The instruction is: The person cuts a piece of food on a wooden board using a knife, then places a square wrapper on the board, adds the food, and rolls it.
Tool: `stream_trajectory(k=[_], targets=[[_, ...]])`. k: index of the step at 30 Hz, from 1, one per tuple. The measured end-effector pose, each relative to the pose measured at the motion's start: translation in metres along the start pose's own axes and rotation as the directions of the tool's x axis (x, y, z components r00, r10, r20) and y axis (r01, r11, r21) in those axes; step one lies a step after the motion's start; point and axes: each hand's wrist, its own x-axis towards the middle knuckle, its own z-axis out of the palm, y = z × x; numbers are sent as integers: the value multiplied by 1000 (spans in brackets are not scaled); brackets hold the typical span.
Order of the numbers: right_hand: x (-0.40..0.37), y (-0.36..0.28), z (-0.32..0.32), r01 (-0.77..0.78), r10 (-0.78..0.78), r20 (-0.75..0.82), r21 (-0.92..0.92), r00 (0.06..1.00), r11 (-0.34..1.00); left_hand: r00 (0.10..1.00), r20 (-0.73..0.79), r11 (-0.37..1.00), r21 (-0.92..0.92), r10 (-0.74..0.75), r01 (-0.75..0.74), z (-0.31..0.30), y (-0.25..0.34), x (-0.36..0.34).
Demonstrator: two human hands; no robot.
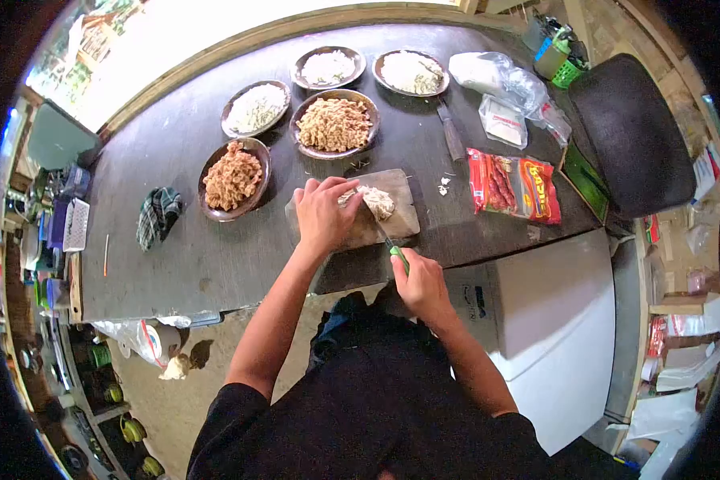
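With clock directions taken from the board, one thin orange stick (106,258) lies just below nine o'clock on the dark tabletop (128,240), and one crumpled dark checked cloth (160,218) rests at nine. Five round brown plates (266,178) curve from ten to one o'clock: one heaped with reddish-brown crumbly food (232,180) at ten, three bearing white shreds (256,108) at between ten and eleven, twelve and one, and one piled with tan pieces (334,126) at twelve. One wooden-handled tool (450,132) lies between one and two, near one bunch of crumpled clear plastic (520,86) and one small flat clear packet (502,122); one red-and-yellow printed packet (514,186) lies at three.

At centre, one person works with two hands. The left hand (326,210), its forearm angling in from seven o'clock, arches palm down, fingers bent over the left side of one pale shredded pile (380,202); whether they pinch any cannot be told. The pile sits on one worn grey-brown wooden board (404,218). The right hand (421,284), at five o'clock, closes around one green-handled knife (398,256), its blade slanting toward eleven, into the pile's near side.
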Motion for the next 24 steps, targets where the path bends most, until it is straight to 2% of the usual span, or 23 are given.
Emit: stream_trajectory(k=[5, 8, 11, 13, 14, 15, 18, 19, 21, 24], targets=[[-1, -2, -7, -56, 55, -43, -14, 998, 998, 996, 39, 996, -40, 75, -74, 5, 3, 10], [-6, -5, -15, -52, 50, -118, -11, 992, 999, 995, -6, 981, -169, 96, -96, -6, 2, 9], [-5, 2, -24, -51, 43, -192, -37, 980, 998, 997, -58, 955, -289, 44, -59, -24, -8, 5], [2, 10, -30, -53, -19, -287, -241, 958, 969, 1000, -21, 922, -387, -17, 7, -29, -17, 4], [8, 21, -28, -87, -6, -277, -323, 961, 942, 1000, 26, 940, -342, 4, 5, -26, -25, 3], [15, 31, -27, -96, -5, -292, -329, 956, 940, 1000, 23, 936, -351, 18, -9, -25, -27, 3], [34, 53, -32, -51, -103, -286, -485, 953, 873, 990, 108, 937, -345, 88, -46, -22, -25, 8], [39, 58, -32, -60, -102, -298, -489, 949, 870, 989, 105, 934, -352, 101, -58, -19, -23, 11], [48, 65, -36, -6, -163, -281, -516, 946, 857, 972, 14, 912, -350, 236, -216, -15, -16, 17], [54, 65, -42, 11, -172, -267, -514, 948, 858, 956, 34, 893, -369, 290, -258, -7, -2, 29]])
